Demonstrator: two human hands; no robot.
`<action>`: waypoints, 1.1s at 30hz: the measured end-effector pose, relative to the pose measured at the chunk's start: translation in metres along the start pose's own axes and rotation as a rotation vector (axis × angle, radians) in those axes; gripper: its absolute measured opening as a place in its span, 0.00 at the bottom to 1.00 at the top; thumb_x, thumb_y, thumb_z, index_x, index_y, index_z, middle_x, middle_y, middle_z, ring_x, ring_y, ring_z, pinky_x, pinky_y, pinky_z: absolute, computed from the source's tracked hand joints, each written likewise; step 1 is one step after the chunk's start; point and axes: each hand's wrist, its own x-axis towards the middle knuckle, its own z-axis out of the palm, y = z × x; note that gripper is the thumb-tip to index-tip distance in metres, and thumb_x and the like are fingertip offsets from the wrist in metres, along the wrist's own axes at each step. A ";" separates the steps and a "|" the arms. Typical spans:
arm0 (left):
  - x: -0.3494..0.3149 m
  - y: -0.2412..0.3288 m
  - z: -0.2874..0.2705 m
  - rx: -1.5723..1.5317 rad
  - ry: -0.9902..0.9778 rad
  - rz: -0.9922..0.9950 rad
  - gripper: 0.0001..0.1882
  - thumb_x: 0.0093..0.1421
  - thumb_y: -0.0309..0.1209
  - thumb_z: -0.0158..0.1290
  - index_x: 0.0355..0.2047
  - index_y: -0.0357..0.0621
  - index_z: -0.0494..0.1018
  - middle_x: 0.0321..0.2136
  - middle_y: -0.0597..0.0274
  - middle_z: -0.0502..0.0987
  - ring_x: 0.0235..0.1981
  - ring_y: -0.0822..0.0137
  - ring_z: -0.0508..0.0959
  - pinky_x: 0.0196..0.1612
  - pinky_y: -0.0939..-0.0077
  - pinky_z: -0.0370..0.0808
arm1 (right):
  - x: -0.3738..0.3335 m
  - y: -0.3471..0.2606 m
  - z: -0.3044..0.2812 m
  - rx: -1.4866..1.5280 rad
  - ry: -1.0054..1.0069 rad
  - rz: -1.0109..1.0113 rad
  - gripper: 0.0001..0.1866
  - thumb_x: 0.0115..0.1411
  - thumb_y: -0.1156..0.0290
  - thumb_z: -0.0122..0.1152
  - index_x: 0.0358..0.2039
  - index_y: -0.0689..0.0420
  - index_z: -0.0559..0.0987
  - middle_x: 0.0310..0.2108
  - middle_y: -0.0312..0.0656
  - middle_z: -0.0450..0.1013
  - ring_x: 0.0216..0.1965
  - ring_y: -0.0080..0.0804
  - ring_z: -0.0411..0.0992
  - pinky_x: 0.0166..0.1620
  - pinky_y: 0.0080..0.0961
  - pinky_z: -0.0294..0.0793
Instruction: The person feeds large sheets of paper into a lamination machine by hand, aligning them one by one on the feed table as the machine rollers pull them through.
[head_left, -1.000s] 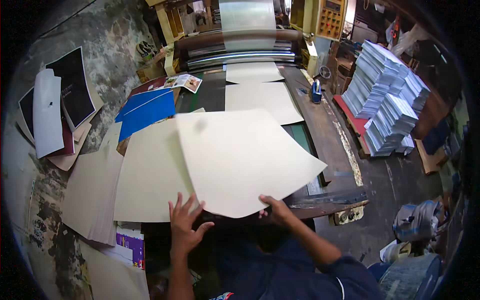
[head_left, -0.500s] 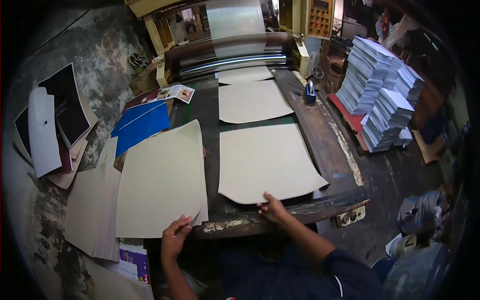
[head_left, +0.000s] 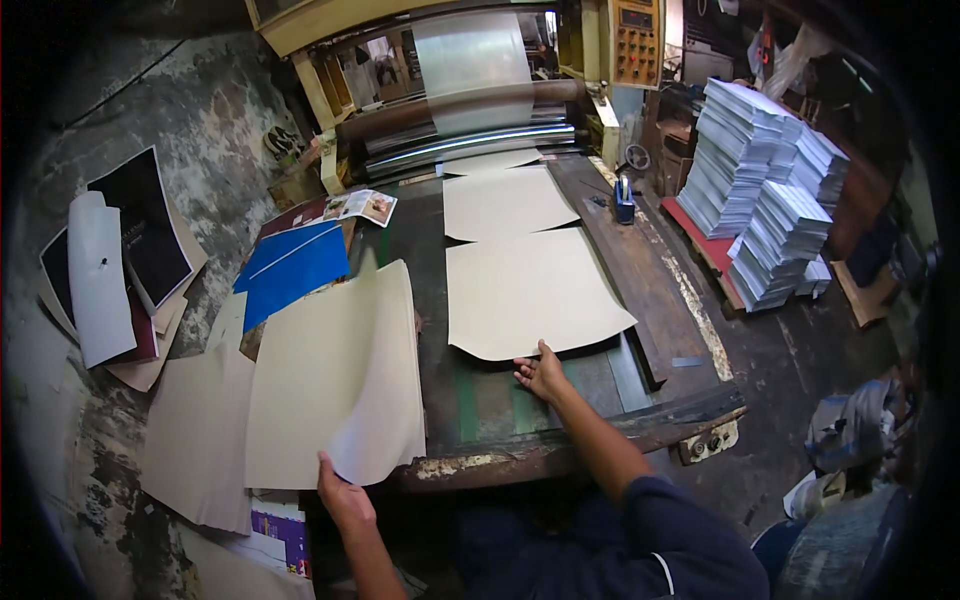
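Note:
My left hand (head_left: 347, 500) grips the near right corner of the top sheet on a stack of large cream paper sheets (head_left: 290, 400); that corner curls upward, showing its paler underside. My right hand (head_left: 543, 376) is at the near edge of another cream sheet (head_left: 530, 290) on the machine's feed table, one digit up against the edge and the other fingers bent just below it. Beyond it lie a second cream sheet (head_left: 508, 200) and a third, partly in view, near the shiny roller (head_left: 470, 145).
A blue sheet (head_left: 295, 265) and a printed leaflet (head_left: 365, 206) lie beyond the stack. On the right stand a blue tape dispenser (head_left: 624, 200) and tall paper piles (head_left: 735, 160) on a red pallet. Curled dark sheets (head_left: 150, 230) lean against the left wall.
The sheet under my right hand has moved away from me toward the roller, and that hand went with it. My left hand has lifted and curled the stack's top sheet corner.

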 end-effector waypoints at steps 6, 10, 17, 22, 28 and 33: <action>-0.027 0.000 -0.009 0.725 -0.182 0.373 0.20 0.69 0.39 0.44 0.33 0.32 0.75 0.30 0.58 0.77 0.34 0.66 0.75 0.45 0.71 0.72 | -0.060 0.019 0.047 -0.135 -0.074 -0.027 0.36 0.65 0.42 0.45 0.62 0.56 0.57 0.48 0.48 0.68 0.38 0.36 0.68 0.43 0.40 0.76; -0.042 0.003 0.009 0.898 -0.601 0.504 0.18 0.67 0.41 0.47 0.29 0.41 0.77 0.27 0.61 0.81 0.40 0.59 0.79 0.62 0.54 0.57 | -0.136 -0.002 0.041 -0.358 -0.606 0.100 0.38 0.58 0.40 0.55 0.58 0.57 0.64 0.43 0.45 0.72 0.36 0.34 0.71 0.41 0.35 0.75; -0.031 0.020 0.020 1.100 -0.802 0.724 0.23 0.57 0.53 0.56 0.36 0.44 0.80 0.44 0.57 0.80 0.57 0.54 0.72 0.66 0.45 0.49 | -0.208 0.018 0.000 -0.363 -0.339 0.157 0.17 0.61 0.62 0.60 0.42 0.62 0.73 0.29 0.40 0.73 0.24 0.26 0.70 0.30 0.24 0.71; 0.005 0.010 -0.021 1.016 -0.772 0.285 0.24 0.49 0.41 0.67 0.43 0.41 0.78 0.46 0.54 0.79 0.58 0.53 0.71 0.65 0.56 0.57 | -0.244 0.065 -0.043 -0.286 -0.185 0.177 0.19 0.64 0.60 0.55 0.46 0.61 0.69 0.32 0.43 0.71 0.29 0.29 0.71 0.32 0.31 0.75; 0.008 0.014 -0.020 0.872 -0.697 0.099 0.19 0.57 0.39 0.62 0.40 0.35 0.78 0.43 0.53 0.81 0.55 0.60 0.74 0.60 0.65 0.63 | -0.249 0.091 -0.061 -0.297 -0.158 0.236 0.20 0.67 0.55 0.48 0.49 0.59 0.67 0.35 0.47 0.74 0.27 0.29 0.70 0.36 0.37 0.75; 0.005 0.005 -0.020 1.018 -0.491 0.062 0.20 0.67 0.40 0.49 0.39 0.30 0.76 0.38 0.52 0.81 0.46 0.67 0.76 0.52 0.73 0.68 | -0.206 0.069 -0.044 -0.248 -0.099 0.181 0.23 0.70 0.53 0.39 0.52 0.61 0.64 0.34 0.48 0.74 0.25 0.26 0.67 0.38 0.37 0.74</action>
